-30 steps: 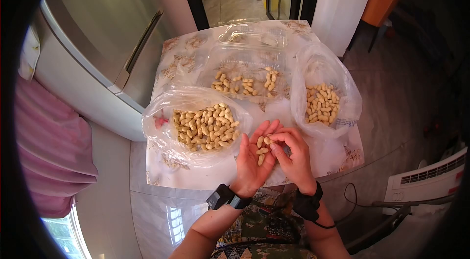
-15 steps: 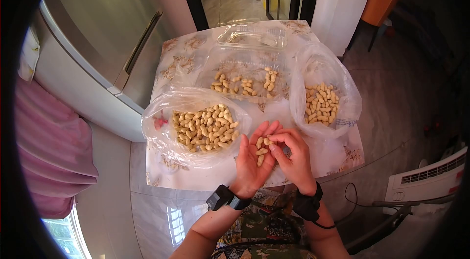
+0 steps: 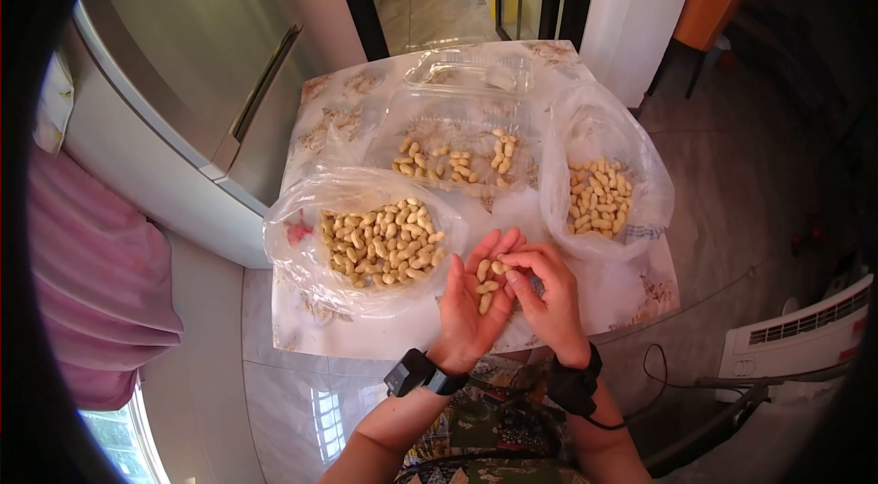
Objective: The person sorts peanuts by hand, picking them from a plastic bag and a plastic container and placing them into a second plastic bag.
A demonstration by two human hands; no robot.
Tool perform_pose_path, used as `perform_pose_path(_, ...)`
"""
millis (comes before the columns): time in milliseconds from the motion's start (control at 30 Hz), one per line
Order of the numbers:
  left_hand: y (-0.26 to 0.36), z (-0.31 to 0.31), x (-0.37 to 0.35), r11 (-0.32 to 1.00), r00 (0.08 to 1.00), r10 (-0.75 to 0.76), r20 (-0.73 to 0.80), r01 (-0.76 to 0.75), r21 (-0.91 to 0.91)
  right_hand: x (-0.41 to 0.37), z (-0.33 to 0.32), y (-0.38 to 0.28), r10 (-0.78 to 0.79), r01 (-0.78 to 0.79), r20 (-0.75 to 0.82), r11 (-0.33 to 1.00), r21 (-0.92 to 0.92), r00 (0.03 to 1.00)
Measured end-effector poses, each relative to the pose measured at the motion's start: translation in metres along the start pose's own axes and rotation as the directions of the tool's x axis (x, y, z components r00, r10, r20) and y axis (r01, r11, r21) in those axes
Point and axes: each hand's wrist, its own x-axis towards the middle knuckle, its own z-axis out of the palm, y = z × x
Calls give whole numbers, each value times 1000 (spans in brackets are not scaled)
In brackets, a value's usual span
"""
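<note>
My left hand [image 3: 468,306] is cupped palm up at the table's near edge and holds a few unshelled peanuts [image 3: 486,286]. Over that palm, the thumb and forefinger of my right hand [image 3: 549,296] pinch one peanut [image 3: 498,267]. Left of my hands lies an open clear plastic bag [image 3: 291,202] with a large heap of peanuts [image 3: 384,242]. A second plastic bag [image 3: 651,150], on the right, has a smaller heap of peanuts [image 3: 600,198]. Behind my hands, a clear plastic tray [image 3: 457,109] contains small groups of peanuts [image 3: 460,164].
Everything stands on a table with a floral cover [image 3: 329,95]. Another clear container [image 3: 471,70] is at its far end. A fridge [image 3: 197,36] borders the left side. An orange chair [image 3: 711,4] and a white appliance [image 3: 796,328] are at the right.
The hands have hardly moved; the right fingers remain on a peanut over the left palm. The whole view has shifted very slightly.
</note>
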Motion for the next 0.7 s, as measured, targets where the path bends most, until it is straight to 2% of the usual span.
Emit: perform_pose_path(700,0,2,0,998,1000,5,-3,-5,-55,1,0,0,-23,23,-19,1000,2,1000)
